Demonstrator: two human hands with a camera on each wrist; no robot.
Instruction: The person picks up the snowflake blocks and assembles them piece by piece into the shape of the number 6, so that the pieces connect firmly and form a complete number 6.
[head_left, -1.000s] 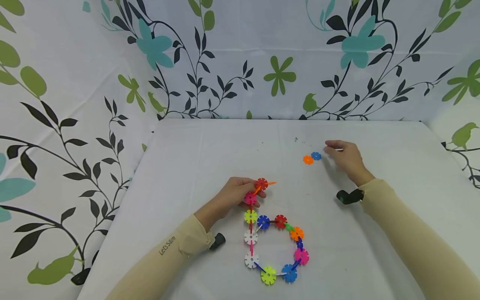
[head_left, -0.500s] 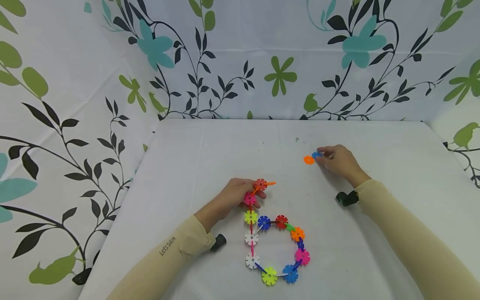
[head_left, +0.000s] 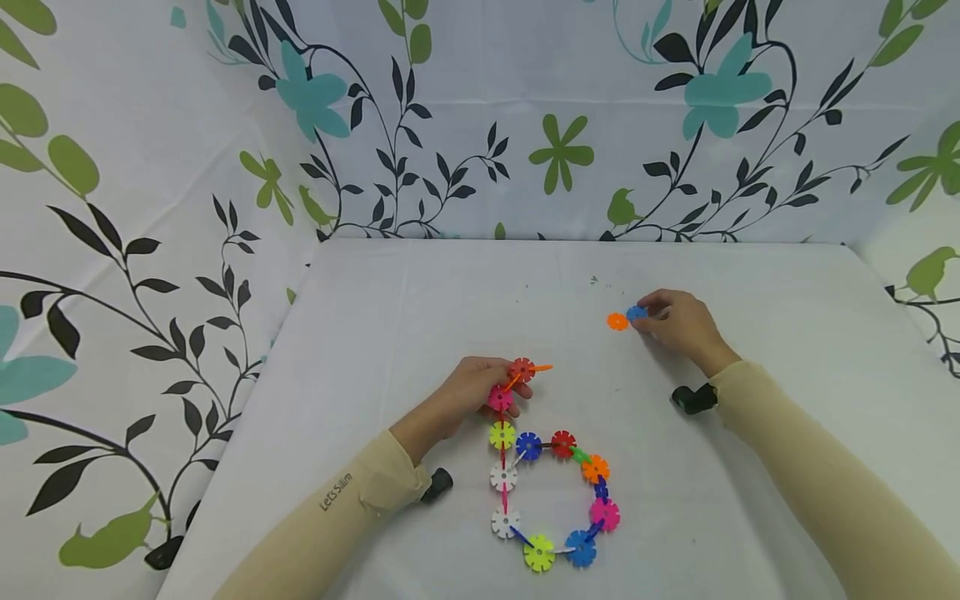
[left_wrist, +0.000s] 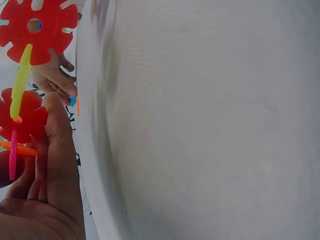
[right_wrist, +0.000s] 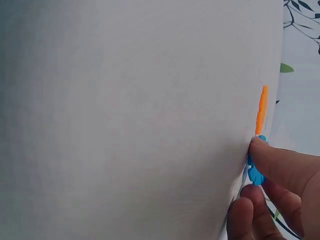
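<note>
A chain of notched plastic flower discs in several colours lies on the table, its lower part bent into a loop beside a white disc (head_left: pixel 503 477). My left hand (head_left: pixel 468 389) grips the chain's upper end by a red disc (head_left: pixel 522 370) and a pink disc (head_left: pixel 500 397). From that red disc an orange disc (head_left: pixel 543 367) sticks out edge-on to the right. Farther back, my right hand (head_left: pixel 684 327) pinches a loose blue disc (head_left: pixel 636 313) between thumb and finger; the right wrist view shows the thumb (right_wrist: pixel 272 155) across it. A loose orange disc (head_left: pixel 617 322) lies just left of it.
Dark wrist-camera mounts hang by the left cuff (head_left: pixel 437 485) and the right cuff (head_left: pixel 693 398). The white table (head_left: pixel 360 333) ends at the back against a leaf-patterned cloth (head_left: pixel 480 125), which also runs along the left side.
My right hand has moved left onto the loose blue disc and pinched it, and the disc has shifted slightly right. The left hand stays in place with the chain.
</note>
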